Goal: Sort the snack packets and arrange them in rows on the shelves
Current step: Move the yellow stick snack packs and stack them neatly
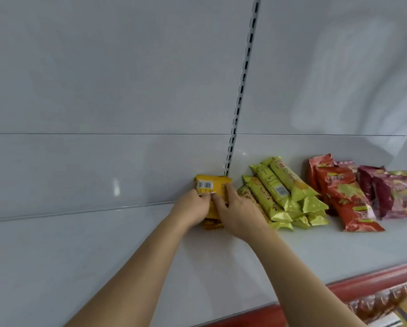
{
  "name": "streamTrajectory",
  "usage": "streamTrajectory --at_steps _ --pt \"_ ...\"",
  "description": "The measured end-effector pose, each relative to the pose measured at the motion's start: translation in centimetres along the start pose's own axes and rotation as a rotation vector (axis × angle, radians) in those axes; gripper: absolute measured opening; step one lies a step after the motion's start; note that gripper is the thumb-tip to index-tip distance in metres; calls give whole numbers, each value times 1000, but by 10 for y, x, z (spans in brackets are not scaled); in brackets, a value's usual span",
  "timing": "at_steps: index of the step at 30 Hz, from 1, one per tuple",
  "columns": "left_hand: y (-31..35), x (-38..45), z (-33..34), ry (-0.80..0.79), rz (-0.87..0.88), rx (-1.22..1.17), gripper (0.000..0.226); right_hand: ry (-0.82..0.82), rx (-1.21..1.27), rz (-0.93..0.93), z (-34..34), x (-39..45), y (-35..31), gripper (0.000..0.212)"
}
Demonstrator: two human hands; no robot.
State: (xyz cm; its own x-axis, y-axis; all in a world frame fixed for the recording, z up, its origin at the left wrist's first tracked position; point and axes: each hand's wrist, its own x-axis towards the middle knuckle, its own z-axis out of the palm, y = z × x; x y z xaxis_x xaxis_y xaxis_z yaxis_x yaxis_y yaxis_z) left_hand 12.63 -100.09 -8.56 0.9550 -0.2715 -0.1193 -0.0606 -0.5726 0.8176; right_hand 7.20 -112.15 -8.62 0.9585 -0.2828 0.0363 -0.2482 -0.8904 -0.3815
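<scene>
On the shelf [103,244], left hand [193,208] and right hand [238,215] grip barcoded yellow packets [215,185]; print illegible.

Both hands [219,208] gripping yellow packets [213,186], white shelf [103,256]

Both arms outstretched, left hand [193,206] and right hand [239,214] fingers curled, gripping.

Pale grey back panel [103,67] with a slotted upright [241,86].
</scene>
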Motion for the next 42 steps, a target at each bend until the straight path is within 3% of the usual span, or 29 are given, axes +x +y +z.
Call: streamTrajectory --at_steps 4,9,13,17,20,24,27,35,39,42 --pt "6 -5 12 68 -100 -221 36 34 304 43 0 2 -2 61" --pt "-5 -20 15 161 -143 -586 41 68 504 42 -2 -16 4 63" --pt "-10 -46 5 189 -130 -747 78 89 626 -36 -7 -38 -3 58" --pt "-19 -82 -19 143 -83 -813 32 116 777 -152 -2 -68 -21 57" --pt "-35 -111 -37 203 -54 -846 36 100 876 -172 11 -89 -40 61" --pt "-64 -156 -67 326 -32 -877 53 27 966 -227 29 -116 -76 21" --pt "-93 -193 -96 447 -19 -865 64 -33 1039 -249 40 -144 -113 20" --pt "-186 -289 -190 552 -36 -788 47 -240 1153 -228 86 -220 -229 11" --pt "-224 -318 -229 638 -78 -737 42 -35 1209 -232 95 -237 -269 10" --pt "-239 -325 -256 686 -116 -724 35 231 1051 -447 98 -242 -297 17"
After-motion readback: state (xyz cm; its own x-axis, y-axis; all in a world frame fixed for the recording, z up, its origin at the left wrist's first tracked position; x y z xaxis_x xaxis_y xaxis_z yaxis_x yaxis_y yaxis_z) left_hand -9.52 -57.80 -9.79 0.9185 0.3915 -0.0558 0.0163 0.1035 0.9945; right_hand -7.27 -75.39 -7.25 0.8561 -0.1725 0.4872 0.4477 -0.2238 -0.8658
